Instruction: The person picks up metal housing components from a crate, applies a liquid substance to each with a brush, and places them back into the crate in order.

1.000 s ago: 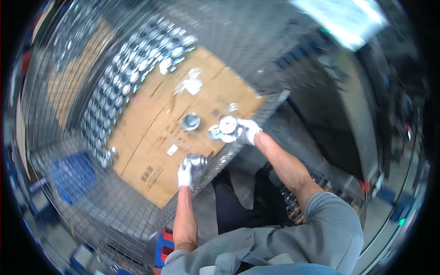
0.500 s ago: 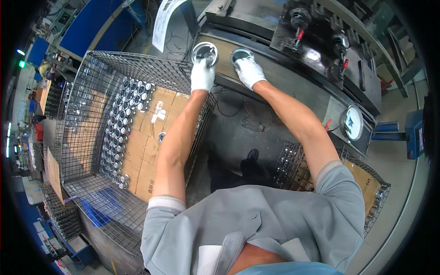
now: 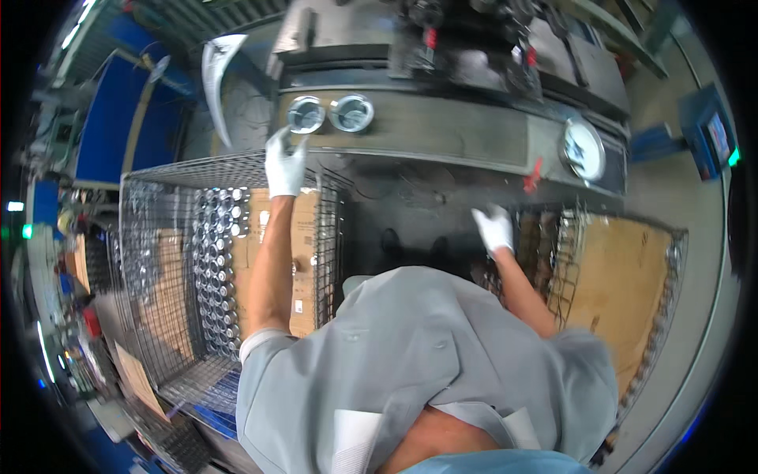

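Note:
Two round, silvery metal cup-like parts stand side by side on the workbench ledge (image 3: 434, 122). Just below the left metal part (image 3: 306, 115) is my left hand (image 3: 285, 166), in a white glove, thumb and fingers spread with nothing between them. Whether a fingertip touches the rim, I cannot tell. The right metal part (image 3: 352, 114) has no hand on it. My right hand (image 3: 495, 229), also white-gloved and slightly blurred, hangs over the near edge of the right wire basket (image 3: 568, 268). Its thumb stands apart from the fingers, and it looks empty.
The left wire basket (image 3: 316, 261) holds rows of metal parts (image 3: 215, 268) on cardboard. Cardboard (image 3: 624, 276) also lines the right basket. A round white dish (image 3: 583, 150) sits at the bench's right end. Red-handled clamps (image 3: 430, 43) are on the machine behind. A blue screen unit (image 3: 708, 130) stands far right.
Both hands have let go of the metal parts, which now stand closer together. My left hand has drawn slightly back; my right hand has swung right and toward me. The view has shifted.

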Demonstrator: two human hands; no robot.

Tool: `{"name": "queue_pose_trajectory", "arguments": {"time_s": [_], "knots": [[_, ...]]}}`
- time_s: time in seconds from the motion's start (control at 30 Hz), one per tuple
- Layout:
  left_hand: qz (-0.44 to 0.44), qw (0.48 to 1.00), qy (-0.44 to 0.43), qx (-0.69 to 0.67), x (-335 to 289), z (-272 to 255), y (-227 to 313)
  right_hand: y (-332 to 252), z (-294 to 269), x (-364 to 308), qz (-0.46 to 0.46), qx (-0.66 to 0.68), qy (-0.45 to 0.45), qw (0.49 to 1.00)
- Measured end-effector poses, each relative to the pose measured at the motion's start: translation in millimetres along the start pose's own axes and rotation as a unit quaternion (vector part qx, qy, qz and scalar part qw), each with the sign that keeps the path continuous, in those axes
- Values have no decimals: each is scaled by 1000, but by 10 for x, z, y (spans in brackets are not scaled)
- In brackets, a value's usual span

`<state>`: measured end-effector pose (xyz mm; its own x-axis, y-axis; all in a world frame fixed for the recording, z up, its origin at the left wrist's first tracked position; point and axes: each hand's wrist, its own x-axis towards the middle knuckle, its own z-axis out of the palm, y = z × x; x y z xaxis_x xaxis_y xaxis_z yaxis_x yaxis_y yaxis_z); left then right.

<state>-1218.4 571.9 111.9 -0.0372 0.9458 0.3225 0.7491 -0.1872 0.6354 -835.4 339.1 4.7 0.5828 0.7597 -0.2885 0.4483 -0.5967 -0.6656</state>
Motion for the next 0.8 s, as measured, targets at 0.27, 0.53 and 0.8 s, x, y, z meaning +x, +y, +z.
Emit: {"name": "queue_pose_trajectory", "arguments": {"time_s": [0.27, 0.53, 0.8], "knots": [[422, 792, 105, -429, 20, -1669, 2530, 536, -417, 490, -57, 54, 248, 966], [480, 746, 180, -425, 85, -2129, 2786, 926, -331, 1299, -97, 74, 340, 933], [364, 831, 152, -393, 27, -2263, 2804, 1007, -1494, 1106, 97, 237, 322, 912]]}}
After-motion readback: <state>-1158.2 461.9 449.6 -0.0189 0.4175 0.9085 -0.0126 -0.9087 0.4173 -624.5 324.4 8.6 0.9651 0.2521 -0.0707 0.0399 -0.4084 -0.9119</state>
